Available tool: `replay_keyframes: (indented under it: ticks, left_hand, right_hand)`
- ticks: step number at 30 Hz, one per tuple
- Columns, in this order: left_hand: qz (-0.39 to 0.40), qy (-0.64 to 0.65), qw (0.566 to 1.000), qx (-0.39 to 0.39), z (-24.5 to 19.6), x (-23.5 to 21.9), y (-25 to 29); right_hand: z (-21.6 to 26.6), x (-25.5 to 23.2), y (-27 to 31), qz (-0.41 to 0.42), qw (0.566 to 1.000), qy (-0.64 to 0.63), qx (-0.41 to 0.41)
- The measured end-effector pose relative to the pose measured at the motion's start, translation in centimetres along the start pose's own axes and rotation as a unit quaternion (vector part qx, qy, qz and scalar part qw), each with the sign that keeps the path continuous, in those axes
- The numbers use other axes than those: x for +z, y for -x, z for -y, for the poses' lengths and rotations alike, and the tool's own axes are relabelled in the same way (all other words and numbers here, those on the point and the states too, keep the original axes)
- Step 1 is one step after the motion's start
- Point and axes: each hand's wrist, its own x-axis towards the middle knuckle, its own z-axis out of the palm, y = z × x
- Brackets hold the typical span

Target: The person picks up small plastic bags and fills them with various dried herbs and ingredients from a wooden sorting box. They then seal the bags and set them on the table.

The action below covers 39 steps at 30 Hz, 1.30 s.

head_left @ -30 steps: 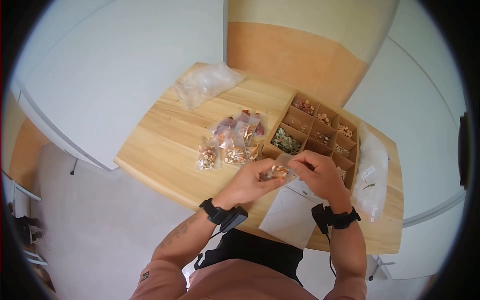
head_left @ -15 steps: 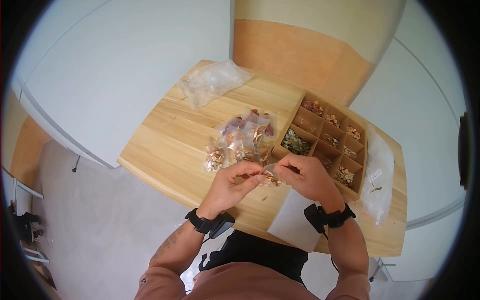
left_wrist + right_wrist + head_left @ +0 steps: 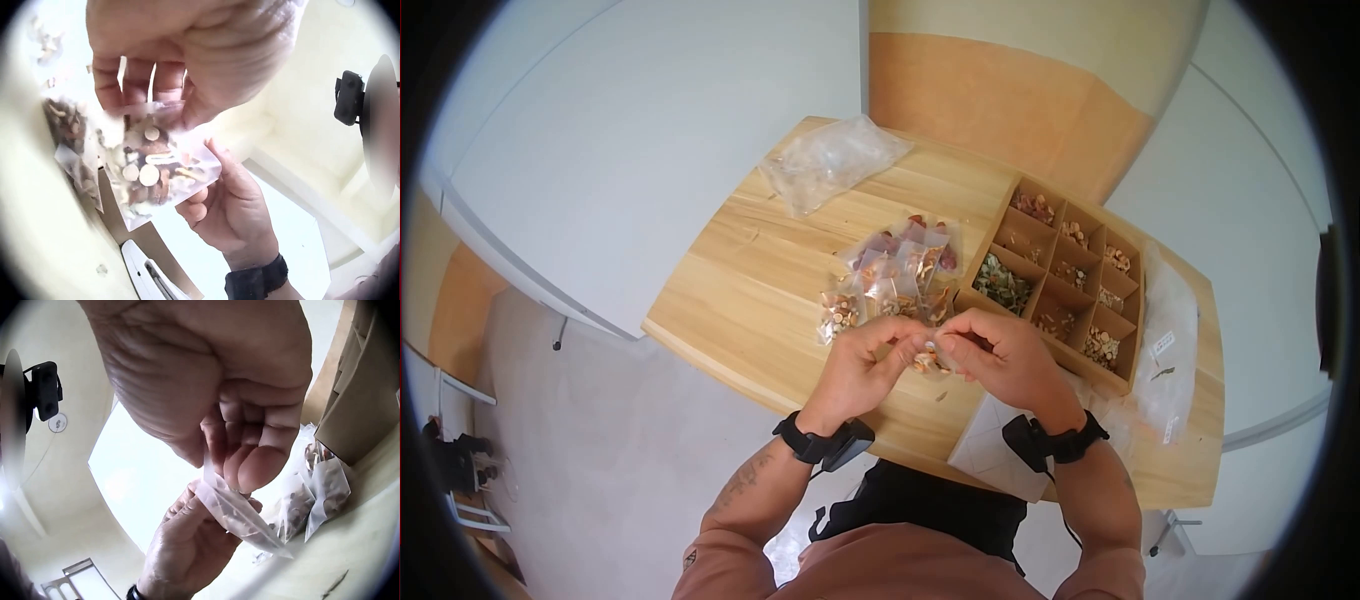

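A small clear plastic sachet (image 3: 931,363) of mixed dried slices hangs between both hands, low over the front of the table. My left hand (image 3: 858,368) pinches its top edge between thumb and fingers. At the same edge, on the other side, my right hand (image 3: 1006,362) pinches the plastic. In the left wrist view the sachet (image 3: 150,172) shows round pale slices and brown and orange pieces. The right wrist view shows the sachet (image 3: 240,519) nearly edge-on. Just beyond the hands lie several filled sachets (image 3: 895,285) in a cluster.
A cardboard box (image 3: 1090,374) divided into compartments of dried pieces and leaves stands on the right. Beside it lies a labelled plastic bag (image 3: 1170,350). Another clear bag (image 3: 835,162) is at the back left. A white flat sheet (image 3: 990,440) lies by the front edge.
Both hands have drawn closer together and shifted a little left, away from the white sheet. The sachet, earlier tilted in the left hand's grip, now hangs from its pinched top edge.
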Motion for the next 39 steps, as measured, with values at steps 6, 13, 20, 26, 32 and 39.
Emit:
replay_keyframes:
  ticks: [6, 13, 20, 26, 32, 39]
  left_hand:
    - [-0.047, -0.058, 0.997, -0.024, -1.8, -4.7, -3.3]
    - [0.019, -0.183, 0.982, -0.028, 1.6, -10.2, -8.7]
    - [0.039, -0.177, 0.981, -0.065, 3.9, -9.1, -10.1]
    - [0.043, -0.228, 0.972, 0.03, 4.9, -8.8, -10.6]
    - [0.037, -0.334, 0.937, 0.098, 5.7, -8.7, -11.0]
    - [0.033, -0.199, 0.979, 0.009, 5.2, -8.8, -10.4]
  right_hand:
    - [0.4, -1.4, 1.4, -0.022, 1.0, 0.012, 0.008]
    - [-2.1, -3.6, 4.7, -0.062, 0.995, 0.021, 0.069]
    - [-3.4, -5.0, 7.3, -0.106, 0.988, -0.038, 0.109]
    - [-4.2, -5.9, 8.5, -0.122, 0.985, -0.044, 0.116]
    - [-4.9, -6.2, 9.2, -0.131, 0.983, -0.053, 0.12]
    - [-5.6, -6.4, 9.9, -0.138, 0.982, -0.05, 0.117]
